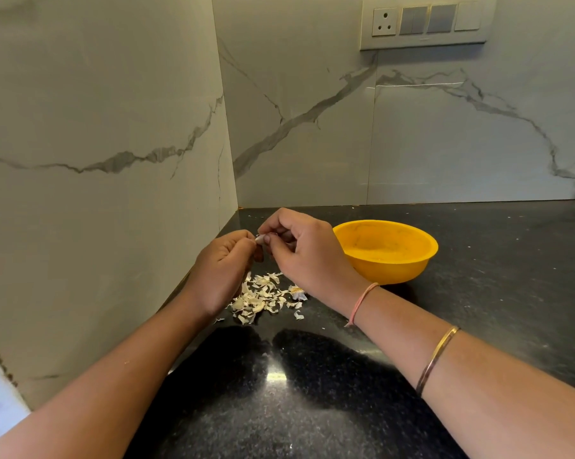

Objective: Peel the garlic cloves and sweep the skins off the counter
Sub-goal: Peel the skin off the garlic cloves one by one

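Both hands are raised above the black counter near the wall corner. My left hand holds a small garlic clove in its curled fingers. My right hand pinches the clove's tip with thumb and forefinger. Directly below the hands lies a loose pile of pale garlic skins. A scrap with an orange stain sits at the pile's right edge.
A yellow plastic bowl stands on the counter just right of my right hand; its visible inside looks bare. Marble-patterned walls close the counter on the left and at the back. A switch panel is mounted high on the back wall.
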`<action>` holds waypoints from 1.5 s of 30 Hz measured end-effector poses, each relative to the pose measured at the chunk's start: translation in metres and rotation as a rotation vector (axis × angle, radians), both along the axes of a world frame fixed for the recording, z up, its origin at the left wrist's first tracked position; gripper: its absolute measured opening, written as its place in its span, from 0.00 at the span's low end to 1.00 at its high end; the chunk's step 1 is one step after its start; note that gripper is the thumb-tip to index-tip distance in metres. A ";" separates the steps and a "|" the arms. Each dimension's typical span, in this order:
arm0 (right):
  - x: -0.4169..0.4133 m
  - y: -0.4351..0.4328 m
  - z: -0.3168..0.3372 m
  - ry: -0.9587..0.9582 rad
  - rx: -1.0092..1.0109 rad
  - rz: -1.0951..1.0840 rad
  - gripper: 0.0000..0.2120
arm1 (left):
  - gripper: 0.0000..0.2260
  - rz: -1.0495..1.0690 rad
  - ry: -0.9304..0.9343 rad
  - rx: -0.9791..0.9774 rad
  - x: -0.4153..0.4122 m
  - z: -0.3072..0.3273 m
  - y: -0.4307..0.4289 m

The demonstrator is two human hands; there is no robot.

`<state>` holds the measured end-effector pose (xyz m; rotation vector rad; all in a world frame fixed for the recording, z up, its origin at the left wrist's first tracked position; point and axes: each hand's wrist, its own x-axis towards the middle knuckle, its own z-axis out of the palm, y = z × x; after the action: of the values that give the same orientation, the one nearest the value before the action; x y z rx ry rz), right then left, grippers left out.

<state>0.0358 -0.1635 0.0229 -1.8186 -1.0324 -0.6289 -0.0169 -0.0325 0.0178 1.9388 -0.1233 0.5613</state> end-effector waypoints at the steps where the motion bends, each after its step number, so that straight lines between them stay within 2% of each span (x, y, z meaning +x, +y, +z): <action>1: 0.000 0.000 0.000 -0.028 -0.013 -0.002 0.04 | 0.13 0.008 -0.008 0.042 0.000 -0.001 0.000; 7: -0.001 -0.001 0.002 -0.190 -0.147 -0.016 0.04 | 0.16 0.056 -0.034 0.243 -0.003 -0.001 0.000; 9: 0.000 -0.002 0.003 -0.200 -0.168 -0.015 0.04 | 0.14 0.070 -0.040 0.332 -0.003 -0.001 0.000; 12: -0.001 -0.002 0.003 -0.192 -0.197 0.001 0.04 | 0.18 0.120 -0.061 0.418 -0.001 -0.003 0.001; 16: -0.003 -0.001 0.003 -0.184 -0.198 0.026 0.04 | 0.14 0.152 -0.097 0.446 -0.001 -0.006 0.002; 20: -0.002 -0.001 0.005 -0.169 -0.134 0.013 0.05 | 0.13 0.159 -0.148 0.387 0.000 -0.006 -0.001; 22: -0.003 -0.001 0.006 -0.076 -0.083 0.021 0.05 | 0.14 0.150 -0.141 0.326 0.001 -0.005 -0.002; 24: -0.004 -0.001 0.006 0.096 -0.009 0.058 0.05 | 0.15 0.134 -0.127 0.263 0.001 -0.004 -0.002; 27: -0.004 -0.001 0.008 0.361 0.107 0.191 0.07 | 0.15 0.107 -0.095 0.170 0.002 -0.002 -0.001; 30: -0.006 -0.002 0.010 0.508 0.199 0.288 0.08 | 0.12 0.133 -0.061 0.124 0.003 -0.002 0.001; 32: -0.008 -0.003 0.011 0.562 0.243 0.324 0.08 | 0.11 0.147 -0.031 0.084 0.004 -0.002 0.003; 37: -0.006 -0.005 0.010 0.618 0.286 0.324 0.04 | 0.18 0.177 -0.055 0.106 0.004 -0.002 0.004; 42: -0.005 -0.005 0.010 0.638 0.298 0.314 0.05 | 0.09 0.186 -0.108 0.059 0.003 0.001 0.002; 45: -0.004 -0.006 0.009 0.657 0.318 0.314 0.06 | 0.07 0.123 -0.104 -0.014 0.001 0.003 0.000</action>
<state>0.0315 -0.1691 0.0323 -1.3915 -0.6931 0.0135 -0.0157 -0.0329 0.0209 1.9128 -0.0666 0.7434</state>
